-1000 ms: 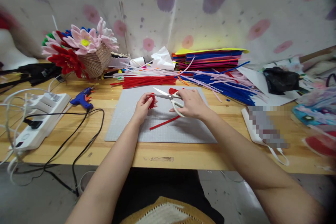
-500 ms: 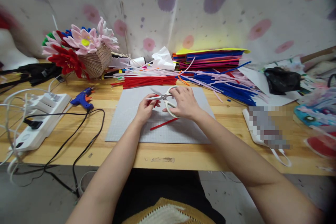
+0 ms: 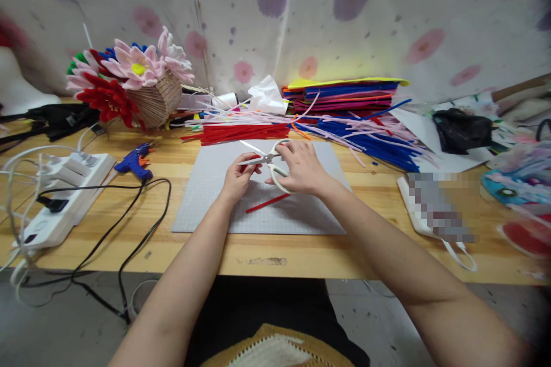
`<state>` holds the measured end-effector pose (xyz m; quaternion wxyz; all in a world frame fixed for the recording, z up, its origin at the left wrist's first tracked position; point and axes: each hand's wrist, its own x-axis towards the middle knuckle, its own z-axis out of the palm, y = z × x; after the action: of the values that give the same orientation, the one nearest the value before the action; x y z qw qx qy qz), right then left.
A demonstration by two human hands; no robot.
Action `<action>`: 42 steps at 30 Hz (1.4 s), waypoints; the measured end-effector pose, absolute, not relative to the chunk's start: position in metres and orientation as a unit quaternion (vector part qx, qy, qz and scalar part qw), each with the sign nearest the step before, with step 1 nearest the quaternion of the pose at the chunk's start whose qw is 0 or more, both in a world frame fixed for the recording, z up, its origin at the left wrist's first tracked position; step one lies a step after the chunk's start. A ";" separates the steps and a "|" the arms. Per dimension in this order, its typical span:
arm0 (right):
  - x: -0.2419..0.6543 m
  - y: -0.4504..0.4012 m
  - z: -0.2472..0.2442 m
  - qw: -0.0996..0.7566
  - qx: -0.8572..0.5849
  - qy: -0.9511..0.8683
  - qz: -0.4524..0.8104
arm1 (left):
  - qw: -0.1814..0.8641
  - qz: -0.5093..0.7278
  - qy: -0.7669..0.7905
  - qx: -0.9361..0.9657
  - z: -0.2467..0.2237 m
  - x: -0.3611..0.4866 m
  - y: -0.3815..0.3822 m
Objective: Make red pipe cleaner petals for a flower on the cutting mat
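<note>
My right hand grips the white handles of a pair of scissors, its blades spread apart and pointing left. Pinched in the fingers of my left hand is a short piece of red pipe cleaner, mostly hidden by the fingers and the near blade. Both hands are above a grey cutting mat. On the mat below them lies another red pipe cleaner, slanting up to the right.
Behind the mat lie red pipe cleaners, blue pipe cleaners and a stacked pile. To the left are a blue glue gun, a white power strip with cables, and a flower basket. A white device sits right.
The scissor blades have shifted slightly, with the far blade tip swinging up and left. Both hands stay in nearly the same place.
</note>
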<state>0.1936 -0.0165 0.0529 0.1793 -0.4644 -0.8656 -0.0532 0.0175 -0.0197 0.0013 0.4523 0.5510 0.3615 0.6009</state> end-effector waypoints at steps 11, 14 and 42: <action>0.191 -0.016 0.053 0.164 -0.460 -0.872 -0.041 | 0.428 0.607 0.367 0.560 0.000 0.018 -0.020; 0.191 -0.016 0.055 0.158 -0.459 -0.874 -0.033 | 0.425 0.612 0.366 0.558 0.001 0.019 -0.021; 0.184 -0.021 0.061 0.147 -0.484 -0.862 -0.018 | 0.425 0.606 0.376 0.557 0.004 0.018 -0.022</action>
<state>0.1837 -0.0206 0.0614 0.1473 -0.4844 -0.8621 -0.0184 0.0182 -0.0221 0.0036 0.4248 0.5572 0.3758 0.6065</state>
